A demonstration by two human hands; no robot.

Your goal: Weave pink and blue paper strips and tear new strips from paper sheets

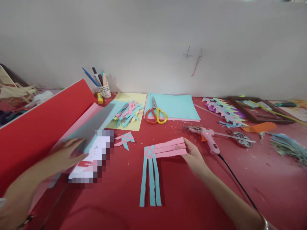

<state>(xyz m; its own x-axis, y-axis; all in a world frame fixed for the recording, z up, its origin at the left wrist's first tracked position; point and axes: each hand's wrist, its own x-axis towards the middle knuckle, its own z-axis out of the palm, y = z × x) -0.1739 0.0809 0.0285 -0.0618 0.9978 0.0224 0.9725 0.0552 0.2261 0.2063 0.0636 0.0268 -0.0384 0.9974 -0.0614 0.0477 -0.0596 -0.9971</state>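
Note:
My right hand (pixel 195 158) pinches the free ends of the pink strips of a woven paper strip piece (pixel 150 152). Its small pink and blue checkered weave forms a corner, with blue strips hanging toward me. At the left, my left hand (pixel 69 155) has its fingers stretched out and apart, over blue and pink paper sheets, close by a lit phone (pixel 92 156) that is partly pixelated. Whether these fingers touch the phone or the sheets, I cannot tell. Between the hands lies a smaller finished-looking woven paper piece (pixel 126 138) with pointed ends.
Scissors (pixel 154 111) rest on blue sheets (pixel 179 105) near the wall. Cut strips (pixel 129 113) pile on a yellow sheet (pixel 134 126). A pink glue gun (pixel 207 135) with a trailing cord lies right. A red board (pixel 52 118) leans left, near a pen cup (pixel 105 91).

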